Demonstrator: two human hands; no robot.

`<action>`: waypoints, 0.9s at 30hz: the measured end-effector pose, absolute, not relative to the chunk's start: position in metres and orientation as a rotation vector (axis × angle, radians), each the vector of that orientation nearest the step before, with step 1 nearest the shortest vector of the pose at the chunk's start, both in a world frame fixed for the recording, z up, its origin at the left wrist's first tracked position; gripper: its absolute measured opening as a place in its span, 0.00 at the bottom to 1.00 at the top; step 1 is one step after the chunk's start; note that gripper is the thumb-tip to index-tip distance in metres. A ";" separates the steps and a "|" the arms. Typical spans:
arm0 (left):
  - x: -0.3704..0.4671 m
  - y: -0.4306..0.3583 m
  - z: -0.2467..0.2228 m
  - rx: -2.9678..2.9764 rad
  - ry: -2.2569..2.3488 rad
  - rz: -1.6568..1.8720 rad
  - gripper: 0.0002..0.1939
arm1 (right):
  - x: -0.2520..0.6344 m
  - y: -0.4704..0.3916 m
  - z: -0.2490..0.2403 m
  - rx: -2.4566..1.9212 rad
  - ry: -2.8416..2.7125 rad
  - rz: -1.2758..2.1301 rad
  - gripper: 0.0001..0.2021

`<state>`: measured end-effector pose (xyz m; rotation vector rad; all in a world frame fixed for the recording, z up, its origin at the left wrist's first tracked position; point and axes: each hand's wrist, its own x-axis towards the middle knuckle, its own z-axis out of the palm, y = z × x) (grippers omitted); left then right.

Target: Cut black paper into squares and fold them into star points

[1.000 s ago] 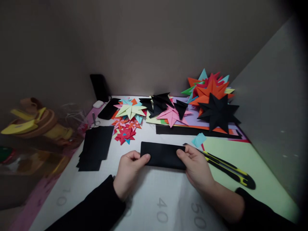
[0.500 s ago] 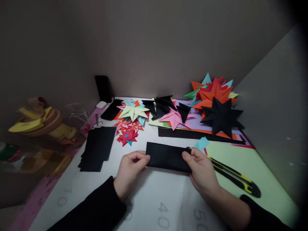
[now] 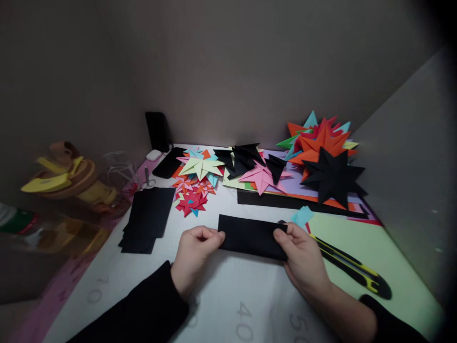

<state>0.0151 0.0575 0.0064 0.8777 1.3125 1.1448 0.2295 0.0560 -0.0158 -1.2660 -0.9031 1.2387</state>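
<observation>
A black rectangle of paper (image 3: 253, 236), wider than tall, is stretched between my two hands over the white mat (image 3: 214, 297). My left hand (image 3: 196, 255) pinches its left edge between thumb and fingers. At the right end, my right hand (image 3: 303, 255) grips it with the thumb on top and the fingers behind. To the left lies a stack of black paper sheets (image 3: 149, 216). Close by my right hand is a black and yellow utility knife (image 3: 353, 267), resting on pale green paper (image 3: 385, 257).
Folded paper stars stand along the back: a black star (image 3: 333, 176), an orange star (image 3: 324, 140), a pink star (image 3: 264, 176) and a pale yellow star (image 3: 202, 167). Small scissors (image 3: 147, 180), a phone (image 3: 168, 163), a yellow-lidded cup (image 3: 67, 176) and a bottle (image 3: 53, 233) are at left.
The whole view has shifted slightly, so things sit a little further right. Both hands keep their hold on the black paper.
</observation>
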 end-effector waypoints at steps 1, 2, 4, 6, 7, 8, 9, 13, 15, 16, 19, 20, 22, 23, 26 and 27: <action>0.015 0.058 0.006 0.876 1.308 1.146 0.18 | 0.230 0.056 -0.016 -1.265 -0.898 1.245 0.17; 0.015 0.058 0.006 0.875 1.303 1.148 0.18 | 0.230 0.056 -0.016 -1.266 -0.893 1.249 0.17; 0.015 0.058 0.006 0.874 1.298 1.152 0.18 | 0.229 0.056 -0.016 -1.265 -0.888 1.253 0.17; 0.015 0.058 0.006 0.870 1.298 1.154 0.18 | 0.229 0.057 -0.016 -1.249 -0.883 1.265 0.17; 0.015 0.058 0.006 0.871 1.298 1.154 0.18 | 0.229 0.057 -0.016 -1.235 -0.879 1.272 0.16; 0.015 0.057 0.006 0.873 1.297 1.155 0.18 | 0.229 0.057 -0.016 -1.219 -0.875 1.280 0.16; 0.015 0.057 0.006 0.875 1.295 1.157 0.18 | 0.229 0.057 -0.016 -1.207 -0.874 1.290 0.15; 0.015 0.057 0.005 0.868 1.283 1.171 0.19 | 0.229 0.057 -0.017 -1.207 -0.886 1.294 0.14; 0.016 0.057 0.006 0.850 1.273 1.182 0.19 | 0.229 0.056 -0.018 -1.215 -0.893 1.278 0.14; 0.017 0.057 0.007 0.837 1.266 1.189 0.19 | 0.229 0.056 -0.018 -1.221 -0.896 1.269 0.15; 0.018 0.058 0.008 0.803 1.225 1.208 0.18 | 0.230 0.057 -0.017 -1.259 -0.917 1.231 0.16; 0.018 0.058 0.009 0.802 1.209 1.208 0.17 | 0.230 0.057 -0.016 -1.276 -0.932 1.207 0.17; 0.019 0.058 0.010 0.817 1.187 1.195 0.16 | 0.231 0.058 -0.013 -1.316 -0.986 1.152 0.17; 0.019 0.058 0.010 0.837 1.181 1.183 0.18 | 0.232 0.058 -0.011 -1.340 -1.026 1.127 0.17; 0.017 0.058 0.012 0.953 1.188 1.116 0.22 | 0.232 0.058 -0.007 -1.407 -1.174 1.095 0.18; 0.016 0.058 0.013 1.006 1.193 1.094 0.22 | 0.231 0.058 -0.005 -1.418 -1.219 1.112 0.18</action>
